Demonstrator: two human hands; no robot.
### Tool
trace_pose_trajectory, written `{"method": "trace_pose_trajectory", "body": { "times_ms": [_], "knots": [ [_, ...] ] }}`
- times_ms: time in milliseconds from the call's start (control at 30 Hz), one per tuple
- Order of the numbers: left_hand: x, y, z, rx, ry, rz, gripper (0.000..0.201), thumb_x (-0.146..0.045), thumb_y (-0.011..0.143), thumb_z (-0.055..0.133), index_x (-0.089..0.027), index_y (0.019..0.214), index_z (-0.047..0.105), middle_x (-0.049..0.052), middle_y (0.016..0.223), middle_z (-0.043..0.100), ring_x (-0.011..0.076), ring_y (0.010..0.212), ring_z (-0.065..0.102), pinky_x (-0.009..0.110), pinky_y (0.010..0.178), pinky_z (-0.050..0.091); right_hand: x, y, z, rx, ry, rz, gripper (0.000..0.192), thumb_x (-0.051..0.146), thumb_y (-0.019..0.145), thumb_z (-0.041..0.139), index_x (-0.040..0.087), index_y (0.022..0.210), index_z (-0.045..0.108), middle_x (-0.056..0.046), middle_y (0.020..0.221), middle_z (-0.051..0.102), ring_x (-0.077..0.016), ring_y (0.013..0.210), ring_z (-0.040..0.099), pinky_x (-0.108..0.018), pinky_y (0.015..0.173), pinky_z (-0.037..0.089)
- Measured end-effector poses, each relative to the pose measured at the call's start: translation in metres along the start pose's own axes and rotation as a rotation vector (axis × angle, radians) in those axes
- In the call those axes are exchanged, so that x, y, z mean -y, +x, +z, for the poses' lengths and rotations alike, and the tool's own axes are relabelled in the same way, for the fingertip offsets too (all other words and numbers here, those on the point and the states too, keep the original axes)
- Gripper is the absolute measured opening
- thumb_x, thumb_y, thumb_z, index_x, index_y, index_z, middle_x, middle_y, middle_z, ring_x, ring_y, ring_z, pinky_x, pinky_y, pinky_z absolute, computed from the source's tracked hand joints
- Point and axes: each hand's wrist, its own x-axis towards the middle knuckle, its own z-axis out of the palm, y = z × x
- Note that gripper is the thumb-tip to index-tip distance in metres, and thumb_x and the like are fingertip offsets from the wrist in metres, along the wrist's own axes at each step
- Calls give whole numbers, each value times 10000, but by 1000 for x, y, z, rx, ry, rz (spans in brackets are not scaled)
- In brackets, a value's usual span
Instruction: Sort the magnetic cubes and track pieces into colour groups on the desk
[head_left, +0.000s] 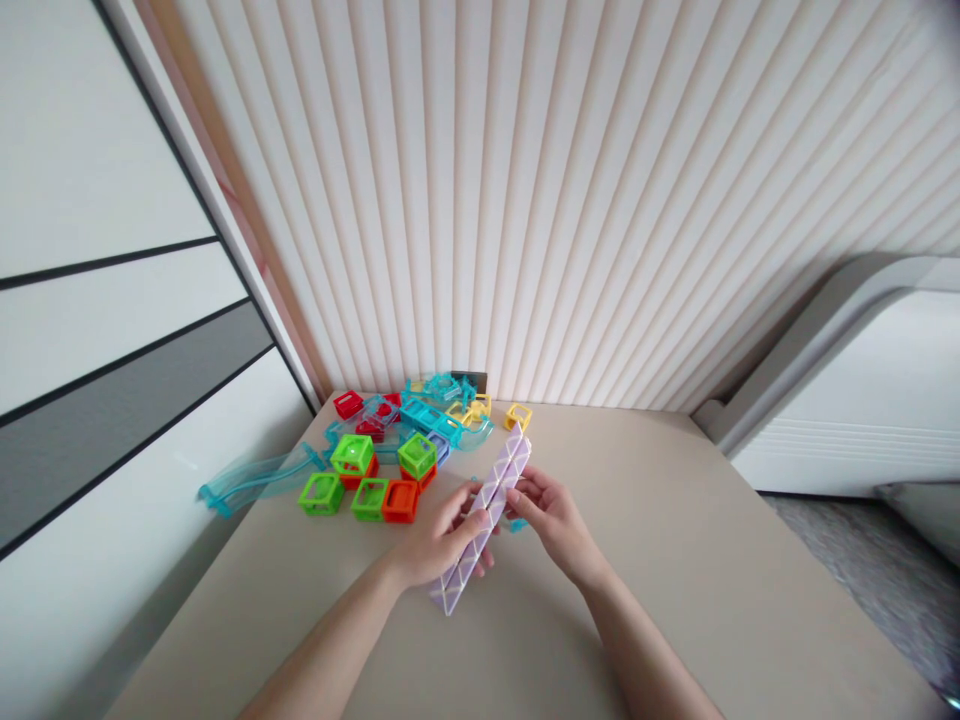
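Bar [498,486]: one, between our left hand [435,541] and right hand [553,517]
Grip: both clamped on
Green cubes [352,450]: four
Orange cubes [402,499]: three

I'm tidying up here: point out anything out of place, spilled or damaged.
The clear blue track piece juts past the left edge of the table, unlike the green blocks beside it, so it looks misplaced. Nothing looks spilled, and the visible part of the lilac bar looks intact.
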Motion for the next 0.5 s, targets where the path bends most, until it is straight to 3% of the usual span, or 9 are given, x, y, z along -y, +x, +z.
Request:
{"method": "trace_pose_trajectory", "body": {
  "times_ms": [100,233,367,500],
  "knots": [
    [-1,0,1,-37,35,99,440,-522,937,570,-225,1260,539,84,1129,657,213,922,697,349,811,578,0,-1,0,-12,12,-20,364,423,855,734,188,1120,648,-72,990,735,-187,842,682,-314,752,540],
    [1,2,1,-135,118,250,374,-480,944,582,-218,1211,580,80,1126,666,221,1015,660,338,896,544,3,0,0,-115,12,-71,362,437,837,742,194,1089,650,-64,972,728,-196,841,675,-312,734,553],
    [5,5,0,-213,-105,366,341,-455,936,610,-244,1199,562,52,1085,669,213,1031,667,370,958,526,8,-2,-3,-239,-26,-189,330,447,839,733,204,1054,671,-55,931,722,-198,836,667,-321,755,565],
    [6,7,1,-299,-186,442,307,-421,949,603,-241,1193,556,24,970,666,175,903,679,329,877,539,6,-10,-5,-228,-117,-317,299,409,882,693,232,1121,664,-65,981,719,-217,899,675,-335,797,565]
  ]
}}
